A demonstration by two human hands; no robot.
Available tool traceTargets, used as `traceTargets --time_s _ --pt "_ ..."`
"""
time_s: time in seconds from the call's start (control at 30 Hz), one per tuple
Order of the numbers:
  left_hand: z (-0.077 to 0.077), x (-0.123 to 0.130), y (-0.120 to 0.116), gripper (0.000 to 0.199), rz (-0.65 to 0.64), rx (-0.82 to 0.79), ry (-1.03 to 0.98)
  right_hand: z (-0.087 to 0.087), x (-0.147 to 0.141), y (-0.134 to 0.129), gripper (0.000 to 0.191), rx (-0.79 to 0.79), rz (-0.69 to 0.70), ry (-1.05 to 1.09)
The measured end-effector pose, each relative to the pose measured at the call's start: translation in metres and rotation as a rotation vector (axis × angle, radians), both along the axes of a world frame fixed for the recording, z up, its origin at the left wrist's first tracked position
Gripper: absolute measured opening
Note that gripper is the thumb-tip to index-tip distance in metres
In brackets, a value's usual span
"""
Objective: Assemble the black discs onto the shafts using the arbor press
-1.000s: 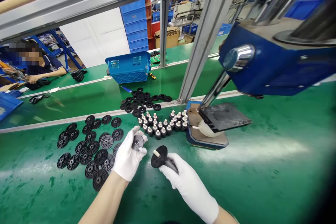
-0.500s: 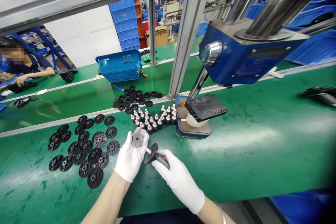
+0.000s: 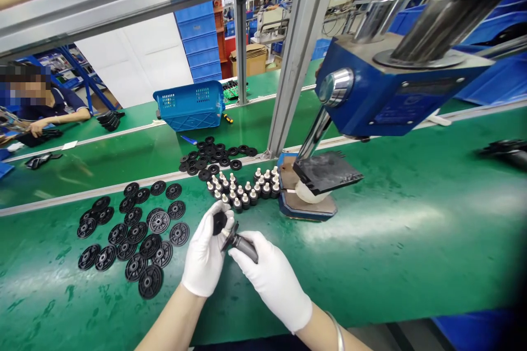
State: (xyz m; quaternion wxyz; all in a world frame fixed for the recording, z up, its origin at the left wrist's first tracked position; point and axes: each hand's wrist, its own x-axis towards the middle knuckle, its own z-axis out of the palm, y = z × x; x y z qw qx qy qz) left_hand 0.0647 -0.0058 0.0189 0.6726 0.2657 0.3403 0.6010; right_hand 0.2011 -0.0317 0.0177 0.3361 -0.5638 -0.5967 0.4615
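Note:
My left hand [image 3: 203, 255], in a white glove, pinches a small black disc [image 3: 219, 222] between thumb and fingers. In my gloved right hand [image 3: 274, 279] is a black handle-shaped part [image 3: 246, 248] with a flange at its far end. The flanged end meets the left fingers, close below the disc; whether the two parts touch I cannot tell. Just beyond my hands stand several black pieces with white stems [image 3: 237, 203], upright in a cluster. To the left, several black ribbed wheels [image 3: 150, 281] lie spread on the green bench [image 3: 370, 263].
A blue press [image 3: 370, 88] stands at the right, a black plate [image 3: 328, 170] on its base. Small black rings [image 3: 213, 169] lie beyond the cluster, near a metal post [image 3: 288, 66]. Behind them is a blue basket [image 3: 191, 107]. A co-worker [image 3: 53, 101] sits at the far left.
My right hand has moved left, bringing the handle-shaped part up against my left fingers. The disc in my left hand has tilted and now shows a darker face.

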Motion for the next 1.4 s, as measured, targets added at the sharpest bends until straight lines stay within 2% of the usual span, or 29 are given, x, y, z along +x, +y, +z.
traceTargets --time_s 0.1,0.3,0.63,0.9,1.07,1.2,1.3,1.4 --pt "-0.001 -0.002 -0.004 0.034 0.000 0.067 0.135 -0.001 -0.003 0.001 0.022 0.021 -0.011 -0.001" --pt "-0.005 -0.003 -0.004 0.034 0.013 0.177 0.274 -0.001 -0.004 0.001 0.022 0.056 -0.014 -0.046" --pt "-0.012 -0.006 -0.004 0.033 0.007 0.257 0.365 -0.002 -0.004 -0.002 0.019 0.126 -0.023 -0.085" --pt "-0.011 0.002 -0.005 0.031 0.011 0.256 0.422 -0.012 -0.006 -0.003 0.013 0.386 -0.004 -0.258" --pt "-0.011 0.009 -0.003 0.032 -0.008 0.280 0.529 -0.019 -0.007 0.003 0.019 0.518 -0.006 -0.342" --pt "-0.003 0.003 0.002 0.032 -0.018 0.368 0.621 -0.018 -0.005 0.009 0.020 0.450 0.017 -0.247" --pt "0.010 -0.006 0.004 0.029 -0.093 0.501 0.790 -0.012 -0.002 0.012 0.018 0.335 0.062 -0.046" --pt "0.019 -0.012 0.004 0.044 -0.157 0.544 0.909 -0.011 0.001 0.012 0.022 0.240 0.070 0.164"
